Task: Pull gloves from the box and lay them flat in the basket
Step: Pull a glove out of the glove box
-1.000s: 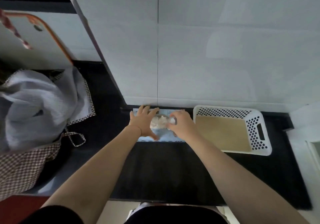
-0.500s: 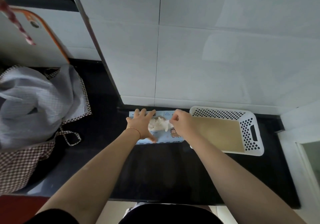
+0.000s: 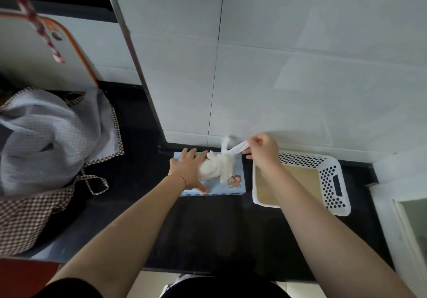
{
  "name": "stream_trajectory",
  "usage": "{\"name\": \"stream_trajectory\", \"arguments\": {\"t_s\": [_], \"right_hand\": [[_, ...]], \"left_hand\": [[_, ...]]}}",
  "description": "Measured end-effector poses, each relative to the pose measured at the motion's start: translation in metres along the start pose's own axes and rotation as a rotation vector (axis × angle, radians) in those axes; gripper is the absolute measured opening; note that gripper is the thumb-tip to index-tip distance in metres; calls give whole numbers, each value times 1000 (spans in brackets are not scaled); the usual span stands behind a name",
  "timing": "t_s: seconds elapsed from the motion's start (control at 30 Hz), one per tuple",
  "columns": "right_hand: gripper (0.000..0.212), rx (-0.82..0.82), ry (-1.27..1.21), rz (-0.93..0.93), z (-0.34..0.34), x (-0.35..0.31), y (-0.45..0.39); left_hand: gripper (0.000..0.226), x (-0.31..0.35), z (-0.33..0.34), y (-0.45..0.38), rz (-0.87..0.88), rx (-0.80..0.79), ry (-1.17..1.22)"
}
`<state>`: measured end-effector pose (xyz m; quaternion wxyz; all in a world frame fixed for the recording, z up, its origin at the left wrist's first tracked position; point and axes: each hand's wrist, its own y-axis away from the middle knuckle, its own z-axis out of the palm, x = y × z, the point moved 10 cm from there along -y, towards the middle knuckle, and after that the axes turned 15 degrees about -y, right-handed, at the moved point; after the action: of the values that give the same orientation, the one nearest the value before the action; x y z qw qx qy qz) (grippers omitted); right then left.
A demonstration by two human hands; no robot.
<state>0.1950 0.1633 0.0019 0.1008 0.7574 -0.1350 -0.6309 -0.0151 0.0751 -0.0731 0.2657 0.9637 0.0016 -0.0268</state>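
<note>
We find the glove box (image 3: pixel 233 183), a pale blue carton with a cartoon print, lying flat on the dark tabletop (image 3: pixel 208 228) against the foot of the white tiled wall (image 3: pixel 300 78); we take it as our landmark. The left hand (image 3: pixel 188 170) rests on the box's left half with fingers straight and spread, pressing it down and not curled round anything. A bunch of white gloves (image 3: pixel 216 167) stands out of the box's top opening. The right hand (image 3: pixel 262 151), raised above the box's right edge, has its fingers pinched on one stretched strip of glove (image 3: pixel 238 148), so its grip is closed on that glove. The strip runs taut from the bunch up and rightward to the pinch, and a loose end (image 3: pixel 227 140) flicks up beyond the box's far edge. The glove is not yet free of the bunch. The white perforated basket (image 3: pixel 332 180) sits immediately right of the box, with a tan liner (image 3: pixel 307 182) on its floor and no glove visible in it. In our judgement, the coming move turns on this: the glove's long axis already points from the box toward the basket, and the right hand is the nearer one to it. The risk we note is extra gloves dragging out with the pulled one.
</note>
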Motion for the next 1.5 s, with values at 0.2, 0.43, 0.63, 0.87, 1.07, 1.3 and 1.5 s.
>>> {"name": "stream_trajectory", "arguments": {"t_s": [0.2,0.43,0.63,0.87,1.07,1.3,1.5], "right_hand": [[8,-96,-15,89,-5,-5,-2],[18,-238,-84,220,20,23,17],[27,-164,234,51,8,16,19],[40,-462,463,6,70,42,51],[12,-287,462,-78,61,28,44],[12,-259,473,-167,49,4,40],[24,-182,383,-237,34,-32,41]], "left_hand": [[108,5,-34,8,3,180,213],[24,16,-50,11,20,270,621],[15,-36,-56,18,-215,358,631],[32,-59,-59,25,-239,366,512],[21,-21,-49,28,-45,258,383],[27,-35,-90,34,-104,373,300],[23,-37,-148,45,-67,552,441]]}}
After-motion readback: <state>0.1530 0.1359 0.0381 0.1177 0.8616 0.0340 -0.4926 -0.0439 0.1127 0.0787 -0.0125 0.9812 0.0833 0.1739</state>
